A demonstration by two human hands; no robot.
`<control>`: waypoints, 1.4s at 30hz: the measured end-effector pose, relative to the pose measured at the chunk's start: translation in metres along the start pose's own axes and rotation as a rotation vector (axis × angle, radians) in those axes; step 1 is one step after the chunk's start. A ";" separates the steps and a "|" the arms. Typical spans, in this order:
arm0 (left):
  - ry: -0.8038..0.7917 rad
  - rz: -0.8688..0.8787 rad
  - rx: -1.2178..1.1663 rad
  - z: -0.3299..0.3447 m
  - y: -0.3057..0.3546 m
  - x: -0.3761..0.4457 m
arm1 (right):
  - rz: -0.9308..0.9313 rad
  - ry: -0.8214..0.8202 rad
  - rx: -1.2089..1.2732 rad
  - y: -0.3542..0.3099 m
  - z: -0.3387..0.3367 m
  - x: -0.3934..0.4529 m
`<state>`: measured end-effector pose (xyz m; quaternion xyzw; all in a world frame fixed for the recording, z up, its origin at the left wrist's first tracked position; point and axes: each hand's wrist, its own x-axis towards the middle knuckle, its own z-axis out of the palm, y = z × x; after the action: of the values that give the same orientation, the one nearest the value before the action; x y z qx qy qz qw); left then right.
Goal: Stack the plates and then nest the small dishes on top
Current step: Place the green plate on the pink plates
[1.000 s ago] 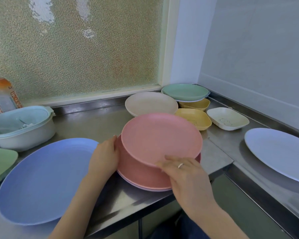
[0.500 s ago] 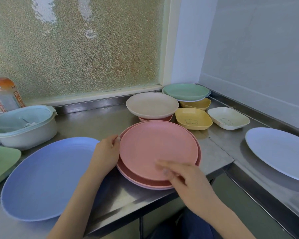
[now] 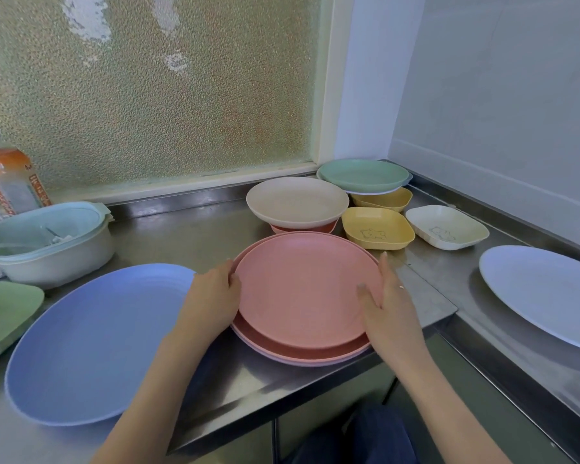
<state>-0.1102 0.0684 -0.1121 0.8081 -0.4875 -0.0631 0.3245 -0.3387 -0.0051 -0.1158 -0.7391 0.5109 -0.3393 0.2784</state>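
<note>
On the steel counter's front corner, my left hand [image 3: 215, 296] curls round the left rim of the top pink plate [image 3: 302, 289]. My right hand [image 3: 389, 306] clasps its right rim between thumb and fairly straight fingers. It sits stacked on the lower pink plates [image 3: 275, 343]. Behind, the yellow dish [image 3: 377, 231] and the cream dish [image 3: 446, 227] each carry a small drawn animal. I can't read the orange bottle [image 3: 9, 175] label.

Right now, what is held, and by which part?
The top pink plate: the left hand grips its left rim, the right hand its right rim.
</note>
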 end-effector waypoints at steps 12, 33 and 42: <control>-0.209 0.343 0.216 0.033 0.100 0.111 | -0.134 0.204 -0.148 -0.003 -0.006 0.190; -0.268 0.444 0.264 0.070 0.097 0.147 | -0.351 0.241 -0.625 0.008 0.011 0.259; 0.134 0.145 -0.349 0.033 0.081 0.109 | -0.628 0.288 -0.309 -0.030 -0.009 0.123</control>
<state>-0.1284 -0.0623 -0.0669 0.7047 -0.5035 -0.0692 0.4951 -0.2985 -0.1122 -0.0606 -0.8379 0.3385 -0.4273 -0.0285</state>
